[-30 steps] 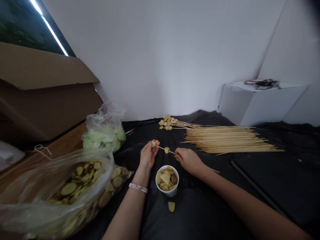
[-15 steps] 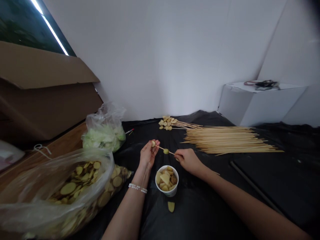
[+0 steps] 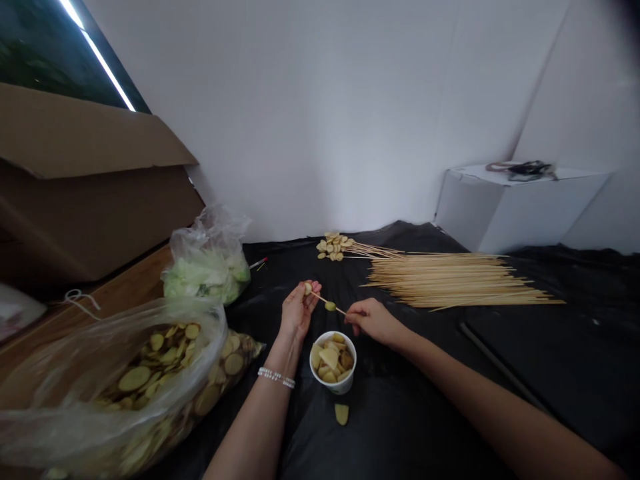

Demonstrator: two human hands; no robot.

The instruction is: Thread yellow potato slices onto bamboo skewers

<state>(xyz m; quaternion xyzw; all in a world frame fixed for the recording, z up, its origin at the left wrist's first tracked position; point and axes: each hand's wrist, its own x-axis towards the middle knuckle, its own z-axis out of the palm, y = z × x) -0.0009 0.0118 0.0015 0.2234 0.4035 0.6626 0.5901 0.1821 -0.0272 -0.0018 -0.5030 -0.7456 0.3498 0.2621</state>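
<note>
My left hand [image 3: 299, 308] pinches a pale slice [image 3: 308, 288] at the far end of a thin wooden skewer [image 3: 320, 297]. A second slice [image 3: 331, 306] sits midway along the skewer, between my hands. The skewer's near end is in the closed fingers of my right hand [image 3: 371, 319]. Below my hands stands a white cup [image 3: 334, 389] filled with cut slices [image 3: 330, 358]. One loose slice [image 3: 341, 414] lies on the black cover just in front of the cup.
Bare skewers [image 3: 460, 280] lie in a wide pile at right, beside skewers bearing slices [image 3: 334, 246]. At left are a large open bag of slices [image 3: 210, 320], a bag of pale green pieces [image 3: 207, 267] and a cardboard box [image 3: 100, 207]. A white box [image 3: 520, 207] stands back right.
My right hand has shifted slightly left along the skewer. The middle slice sits slightly lower and further left. My left hand has barely moved.
</note>
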